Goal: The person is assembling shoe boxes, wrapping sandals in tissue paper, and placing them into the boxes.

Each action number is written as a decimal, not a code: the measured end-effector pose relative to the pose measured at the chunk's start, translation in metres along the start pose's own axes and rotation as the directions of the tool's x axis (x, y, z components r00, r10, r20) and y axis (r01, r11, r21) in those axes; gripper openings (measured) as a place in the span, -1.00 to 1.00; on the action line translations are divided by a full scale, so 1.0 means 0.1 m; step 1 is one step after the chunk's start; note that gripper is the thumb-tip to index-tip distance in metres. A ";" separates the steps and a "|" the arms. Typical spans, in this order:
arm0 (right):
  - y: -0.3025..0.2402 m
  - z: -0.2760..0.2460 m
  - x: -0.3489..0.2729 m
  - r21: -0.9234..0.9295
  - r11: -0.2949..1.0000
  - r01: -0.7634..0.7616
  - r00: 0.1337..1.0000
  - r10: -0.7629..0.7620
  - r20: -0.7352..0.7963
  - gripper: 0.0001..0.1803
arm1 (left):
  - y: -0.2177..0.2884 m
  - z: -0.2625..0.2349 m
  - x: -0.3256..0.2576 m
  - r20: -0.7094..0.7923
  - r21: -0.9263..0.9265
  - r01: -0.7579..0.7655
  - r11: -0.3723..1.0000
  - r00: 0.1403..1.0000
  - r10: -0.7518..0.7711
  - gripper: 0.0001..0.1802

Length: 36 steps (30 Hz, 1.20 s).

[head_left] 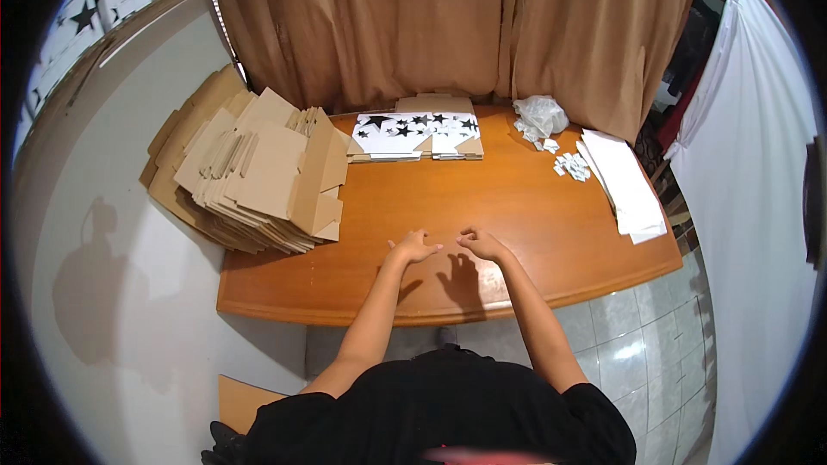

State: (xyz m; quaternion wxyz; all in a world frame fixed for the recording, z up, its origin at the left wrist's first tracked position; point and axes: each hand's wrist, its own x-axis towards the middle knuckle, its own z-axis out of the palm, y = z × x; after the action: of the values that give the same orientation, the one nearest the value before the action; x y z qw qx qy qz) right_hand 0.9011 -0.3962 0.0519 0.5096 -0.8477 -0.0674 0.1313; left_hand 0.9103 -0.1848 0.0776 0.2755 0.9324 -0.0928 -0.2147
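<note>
Both my hands are over the front half of the brown wooden table, a short gap between them. My left hand is empty, its thumb stretched toward the right and the fingers loosely bent apart from it. Facing it, my right hand is empty too, with fingers lightly curled but apart. Shadows of the hands fall on the wood just below them. Nearest to my left hand is a large leaning stack of flattened brown cardboard boxes.
At the back lie flat white cardboard pieces with black stars. A clear plastic bag sits beside a small heap of white pieces. White sheets lie along the right edge. Brown curtains hang behind; a white cloth hangs at right.
</note>
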 end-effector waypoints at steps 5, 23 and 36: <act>0.27 -0.38 0.87 -0.211 0.972 -0.103 0.995 0.098 -0.033 -0.33 | 0.12 0.06 0.64 0.037 -0.017 0.067 0.998 0.997 -0.066 -0.08; -0.08 -0.82 2.52 -0.664 0.746 -0.050 0.979 -0.093 -0.179 -0.11 | 0.17 -0.53 2.11 -0.133 -0.079 0.210 0.975 0.967 -0.219 -0.01; 0.34 -0.58 2.24 -0.756 0.635 0.158 0.916 -0.380 -0.127 -0.30 | -0.16 -1.01 2.64 -0.427 0.232 0.125 0.965 0.904 -0.015 -0.19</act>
State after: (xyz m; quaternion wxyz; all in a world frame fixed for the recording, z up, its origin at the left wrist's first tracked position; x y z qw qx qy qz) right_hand 1.1320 -0.4060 0.0134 0.1455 -0.9692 -0.1699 -0.1035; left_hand 1.1914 -0.2003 0.0526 0.1595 0.9869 -0.0240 -0.0044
